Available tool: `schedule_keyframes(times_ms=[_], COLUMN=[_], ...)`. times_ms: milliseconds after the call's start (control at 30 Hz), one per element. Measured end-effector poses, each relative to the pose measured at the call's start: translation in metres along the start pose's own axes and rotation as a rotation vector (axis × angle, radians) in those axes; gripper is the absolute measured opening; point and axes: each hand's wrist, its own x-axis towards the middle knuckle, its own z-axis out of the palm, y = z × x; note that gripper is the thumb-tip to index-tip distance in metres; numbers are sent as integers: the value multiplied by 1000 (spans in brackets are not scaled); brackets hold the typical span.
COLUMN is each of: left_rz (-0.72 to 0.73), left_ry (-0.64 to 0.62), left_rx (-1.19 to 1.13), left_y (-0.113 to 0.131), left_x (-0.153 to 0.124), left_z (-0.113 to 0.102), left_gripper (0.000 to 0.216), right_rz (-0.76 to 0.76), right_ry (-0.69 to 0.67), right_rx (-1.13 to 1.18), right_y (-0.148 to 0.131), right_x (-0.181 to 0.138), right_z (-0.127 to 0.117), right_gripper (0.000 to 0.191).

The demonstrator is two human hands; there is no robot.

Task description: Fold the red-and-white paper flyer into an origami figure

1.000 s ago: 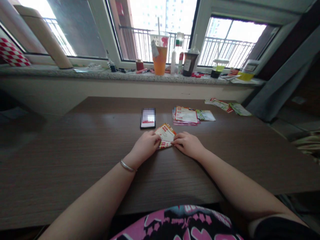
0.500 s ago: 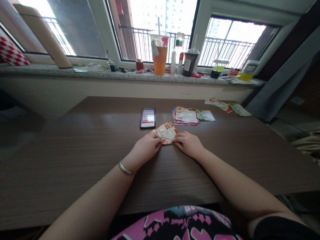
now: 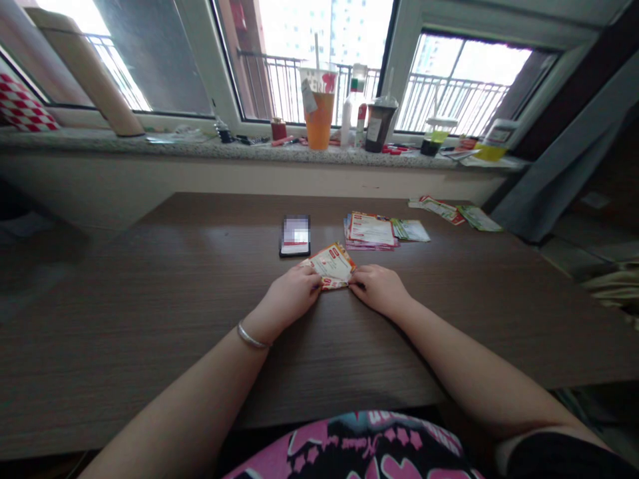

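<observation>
A small folded paper leaflet (image 3: 331,265), white with red and orange print, lies on the brown wooden table (image 3: 150,299) in front of me. My left hand (image 3: 289,297) pinches its left edge with curled fingers. My right hand (image 3: 380,289) pinches its right edge the same way. A silver bangle sits on my left wrist. Part of the leaflet is hidden under my fingertips.
A phone (image 3: 295,236) lies just beyond the leaflet. A stack of similar leaflets (image 3: 370,231) sits to its right, with more loose ones (image 3: 454,211) near the far right edge. Drink cups (image 3: 318,106) and bottles stand on the window sill behind the table.
Both hands have shifted slightly away from me with the leaflet, and its folded shape has tightened a little between my fingers.
</observation>
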Motion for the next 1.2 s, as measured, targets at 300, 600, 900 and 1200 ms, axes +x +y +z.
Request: schedule_keyframes(times_ms=[300,600,900,1200], left_rz=[-62,-42,31,36], left_ry=[-44,-48,-77,-87], left_rx=[73,139,145,161], left_y=[9,15,18,22], left_x=[-5,-6,-5,-8], left_z=[1,2,8,2], left_gripper=[28,33,35,41], right_rz=[-1,3,8,6], right_ry=[-1,-1,12,13], right_rx=[-29,-18,34,30], right_y=[-1,0,5,6], right_x=[0,1,3,3], right_z=[0,-1,2,4], right_gripper=[25,27,23,24])
